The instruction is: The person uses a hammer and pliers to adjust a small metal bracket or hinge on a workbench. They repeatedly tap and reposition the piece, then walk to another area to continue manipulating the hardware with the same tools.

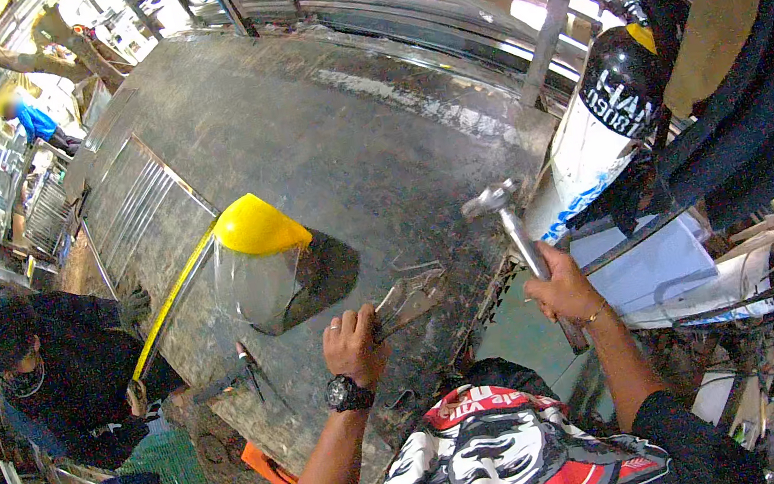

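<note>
My left hand [354, 351], with a dark watch at its wrist, is closed round the near end of a flat, worn metal piece [410, 299]. That piece lies on or just above the dark worktable [376, 173]; I cannot tell which. In my right hand [564, 285] is a hammer [522, 239], gripped by its handle. Its metal head points up and away, above the table's right edge and apart from the metal piece. Beyond my left hand, a face shield [258, 227] with a yellow crown and clear visor rests on the table.
At left, a co-worker in black [71, 353] holds a yellow tape measure [169, 302] stretched beside a barred metal frame [138, 205]. A dark-handled tool [247, 368] lies near the table's left edge. A black-and-white gas cylinder [592, 128] stands at right, near dark hanging cloth [751, 113].
</note>
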The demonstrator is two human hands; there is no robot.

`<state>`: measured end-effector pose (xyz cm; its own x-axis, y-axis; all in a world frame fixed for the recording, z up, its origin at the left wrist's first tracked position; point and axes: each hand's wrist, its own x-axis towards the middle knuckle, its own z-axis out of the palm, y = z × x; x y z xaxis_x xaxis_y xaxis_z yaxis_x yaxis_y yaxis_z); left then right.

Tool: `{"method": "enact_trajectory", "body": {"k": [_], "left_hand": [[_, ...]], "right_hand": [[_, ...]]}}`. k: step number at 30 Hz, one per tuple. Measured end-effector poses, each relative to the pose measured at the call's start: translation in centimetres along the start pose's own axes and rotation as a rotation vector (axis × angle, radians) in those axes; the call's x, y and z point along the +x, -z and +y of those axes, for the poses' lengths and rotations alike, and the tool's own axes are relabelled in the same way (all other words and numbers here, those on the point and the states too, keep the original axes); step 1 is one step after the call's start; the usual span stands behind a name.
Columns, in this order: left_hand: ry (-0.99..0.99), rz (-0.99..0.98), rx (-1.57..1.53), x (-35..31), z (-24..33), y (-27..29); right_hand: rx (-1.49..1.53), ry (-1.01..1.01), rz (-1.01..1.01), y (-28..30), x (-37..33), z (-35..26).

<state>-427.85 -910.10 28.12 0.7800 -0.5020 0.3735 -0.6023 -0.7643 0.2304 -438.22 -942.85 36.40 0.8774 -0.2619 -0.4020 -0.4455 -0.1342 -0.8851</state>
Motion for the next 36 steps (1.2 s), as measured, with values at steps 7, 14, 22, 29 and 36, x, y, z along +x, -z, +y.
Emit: {"method": "enact_trajectory", "body": {"k": [7, 14, 22, 29, 36], "left_hand": [[-0.018, 0.01, -0.03, -0.1, -0.2, -0.3], [0.024, -0.025, -0.036, 0.0, 0.1, 0.3], [0.033, -0.06, -0.025, -0.4, -0.1, -0.9], [0.241, -0.175, -0.089, -3.9, -1.0, -6.9], [0.81, -0.539, -0.418, -4.9, 1.5, -11.3]], "right_hand": [[-0.281, 0.018, -0.048, -1.0, -0.5, 1.7], [-0.066, 0.017, 0.017, -0.4, -1.3, -1.3], [-0.259, 0.156, 0.12, -2.9, 1.5, 5.6], [-0.351, 0.069, 0.168, -5.5, 8.5, 10.4], [-0.222, 0.033, 0.055, -7.9, 14.4, 11.5]]}}
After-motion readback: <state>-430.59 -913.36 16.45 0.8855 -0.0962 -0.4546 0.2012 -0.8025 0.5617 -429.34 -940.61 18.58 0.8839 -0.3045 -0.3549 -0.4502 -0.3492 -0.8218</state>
